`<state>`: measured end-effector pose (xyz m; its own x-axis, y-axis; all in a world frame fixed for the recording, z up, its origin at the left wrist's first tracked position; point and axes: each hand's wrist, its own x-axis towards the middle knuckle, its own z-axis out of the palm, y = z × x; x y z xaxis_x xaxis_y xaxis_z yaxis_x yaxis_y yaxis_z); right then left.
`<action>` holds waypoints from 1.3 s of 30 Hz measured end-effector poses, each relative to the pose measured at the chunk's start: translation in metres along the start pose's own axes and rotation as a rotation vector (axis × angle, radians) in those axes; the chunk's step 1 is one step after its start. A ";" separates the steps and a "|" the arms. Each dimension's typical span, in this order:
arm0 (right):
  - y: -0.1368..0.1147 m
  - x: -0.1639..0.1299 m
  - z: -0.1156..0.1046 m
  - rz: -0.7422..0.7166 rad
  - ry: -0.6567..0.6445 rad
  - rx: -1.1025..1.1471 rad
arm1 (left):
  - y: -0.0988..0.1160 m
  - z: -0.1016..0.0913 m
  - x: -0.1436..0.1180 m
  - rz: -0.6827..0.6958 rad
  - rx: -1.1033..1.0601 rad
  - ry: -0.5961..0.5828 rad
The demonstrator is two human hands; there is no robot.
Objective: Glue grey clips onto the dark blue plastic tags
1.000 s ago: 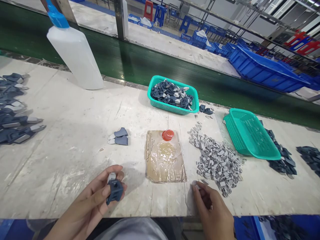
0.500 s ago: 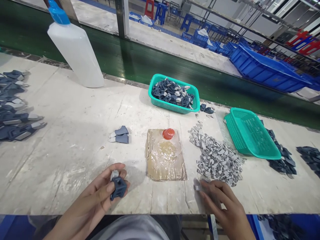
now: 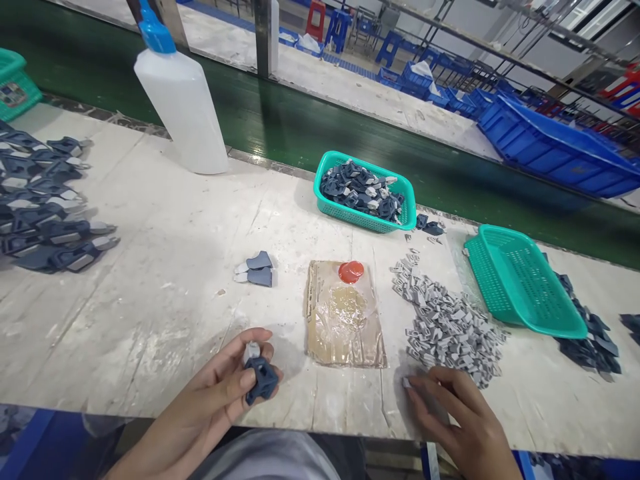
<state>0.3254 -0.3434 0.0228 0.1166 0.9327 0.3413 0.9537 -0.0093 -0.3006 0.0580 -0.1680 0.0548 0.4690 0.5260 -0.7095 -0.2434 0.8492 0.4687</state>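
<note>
My left hand (image 3: 225, 387) is closed around a dark blue-grey plastic part (image 3: 261, 380) with a light grey tip, held just above the table near its front edge. My right hand (image 3: 457, 413) pinches a small light grey plastic piece (image 3: 407, 382), mostly covered by the fingertips. Right behind that hand spreads a pile of small grey plastic pieces (image 3: 455, 327). Between the hands, farther back, lies a cardboard pad (image 3: 345, 333) with a shiny wet-looking patch and a red blob (image 3: 351, 271). Two dark parts with pale ends (image 3: 257, 270) rest left of the pad.
A green basket (image 3: 365, 223) full of dark parts stands at the back; another green basket (image 3: 525, 280) tilts at right beside dark parts. A white bottle with blue cap (image 3: 185, 110) stands back left. Rows of assembled parts (image 3: 45, 200) lie at far left. Behind runs a green belt (image 3: 295, 127).
The view has turned slightly left, so things appear shifted right. My left hand still holds the dark part, tilted a little differently; the small piece in my right hand shows less now.
</note>
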 end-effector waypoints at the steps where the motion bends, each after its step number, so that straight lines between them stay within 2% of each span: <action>1: 0.002 0.001 -0.001 -0.027 -0.012 -0.012 | -0.001 -0.002 0.001 -0.007 0.003 -0.014; 8: 0.003 -0.003 -0.004 -0.087 -0.047 -0.019 | -0.002 -0.010 0.002 -0.029 0.001 -0.044; 12: -0.005 -0.008 -0.004 -0.033 -0.015 -0.041 | -0.001 -0.011 0.002 -0.026 0.010 -0.038; 18: -0.006 0.000 -0.007 0.007 -0.041 -0.003 | -0.003 -0.011 0.003 -0.020 0.032 -0.029; 22: 0.002 0.004 -0.007 -0.030 -0.080 0.008 | -0.005 -0.010 0.003 -0.018 0.026 -0.028; 27: 0.002 0.009 -0.007 -0.082 -0.067 -0.018 | -0.007 -0.010 0.004 -0.012 0.026 -0.051; 30: -0.010 0.027 -0.007 -0.051 0.048 -0.098 | -0.007 -0.011 0.005 -0.016 0.023 -0.057; 32: -0.020 0.047 -0.002 -0.029 0.158 -0.156 | -0.007 -0.011 0.006 -0.013 0.001 -0.065; 34: -0.029 0.071 0.007 -0.032 0.216 -0.180 | -0.008 -0.011 0.007 -0.020 -0.031 -0.094; 37: -0.037 0.102 0.023 -0.069 0.196 -0.166 | -0.010 -0.011 0.008 -0.038 -0.087 -0.142; 39: -0.038 0.115 0.032 -0.080 0.167 -0.157 | -0.012 -0.011 0.008 -0.046 -0.118 -0.132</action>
<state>0.2940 -0.2241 0.0447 0.0709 0.8603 0.5048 0.9916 -0.0058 -0.1295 0.0554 -0.1730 0.0380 0.5872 0.4823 -0.6501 -0.3134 0.8759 0.3669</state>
